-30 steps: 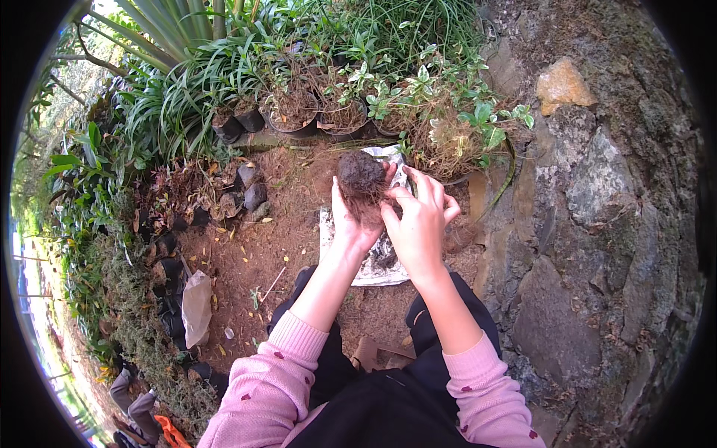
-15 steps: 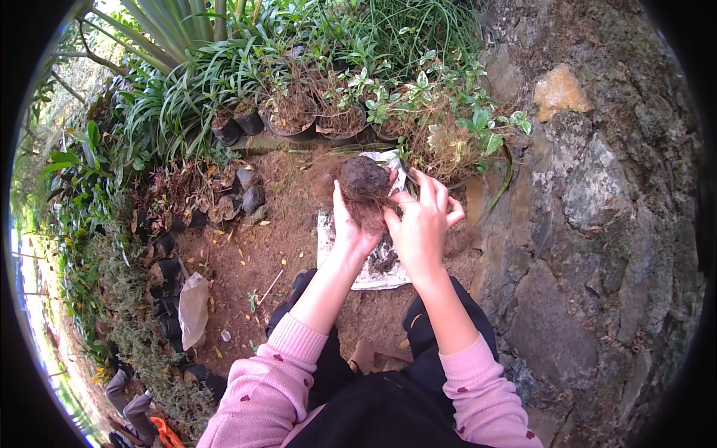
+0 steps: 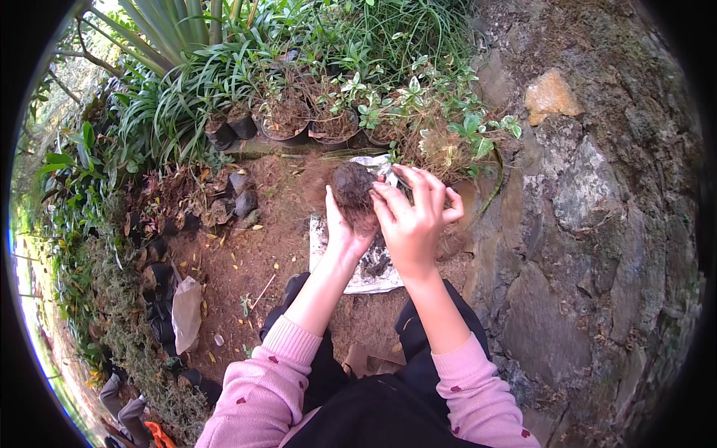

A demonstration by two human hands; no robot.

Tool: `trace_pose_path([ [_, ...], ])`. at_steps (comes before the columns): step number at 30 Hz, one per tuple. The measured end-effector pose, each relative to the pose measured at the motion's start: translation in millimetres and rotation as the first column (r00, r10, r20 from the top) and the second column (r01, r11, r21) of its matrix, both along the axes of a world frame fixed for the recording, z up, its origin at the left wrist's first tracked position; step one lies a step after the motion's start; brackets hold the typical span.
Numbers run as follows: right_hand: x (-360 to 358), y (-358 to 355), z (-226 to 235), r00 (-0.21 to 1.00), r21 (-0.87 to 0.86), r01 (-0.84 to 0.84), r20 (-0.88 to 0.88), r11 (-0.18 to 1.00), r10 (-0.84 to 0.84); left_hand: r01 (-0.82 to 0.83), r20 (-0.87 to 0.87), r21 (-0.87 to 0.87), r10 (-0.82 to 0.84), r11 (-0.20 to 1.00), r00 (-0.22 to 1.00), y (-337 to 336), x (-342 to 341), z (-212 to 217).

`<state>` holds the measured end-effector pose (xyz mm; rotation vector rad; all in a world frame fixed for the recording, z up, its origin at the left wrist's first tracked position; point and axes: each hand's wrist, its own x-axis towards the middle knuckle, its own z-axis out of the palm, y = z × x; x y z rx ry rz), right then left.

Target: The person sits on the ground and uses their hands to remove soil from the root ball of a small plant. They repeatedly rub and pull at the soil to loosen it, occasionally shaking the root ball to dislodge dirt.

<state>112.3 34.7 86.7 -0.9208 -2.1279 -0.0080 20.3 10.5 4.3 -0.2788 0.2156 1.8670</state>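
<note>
Both hands hold the soil root ball (image 3: 352, 187) above the white sheet (image 3: 351, 272): left hand (image 3: 345, 231) cups it in a closed grip, right hand (image 3: 412, 220) fingers pick its side, soil partly crumbled, most intact.
</note>
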Motion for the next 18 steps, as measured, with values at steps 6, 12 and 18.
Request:
trace_pose_path([
  [6, 1, -17, -21, 0.951, -0.023, 0.059, 0.307, 0.998, -0.049, -0.007, -0.038, -0.14, 0.002, 0.99, 0.999, -1, -1, 10],
  [12, 4, -25, -23, 0.837, -0.092, 0.17, 0.539, 0.981, -0.094, -0.02, -0.035, -0.182, 0.014, 0.983, 0.999, 0, -4, -4],
  [18, 8, -25, -20, 0.808, -0.13, 0.198, 0.583, 0.972, -0.087, -0.019, -0.099, -0.231, -0.004, 0.973, 0.995, 4, -1, -4],
])
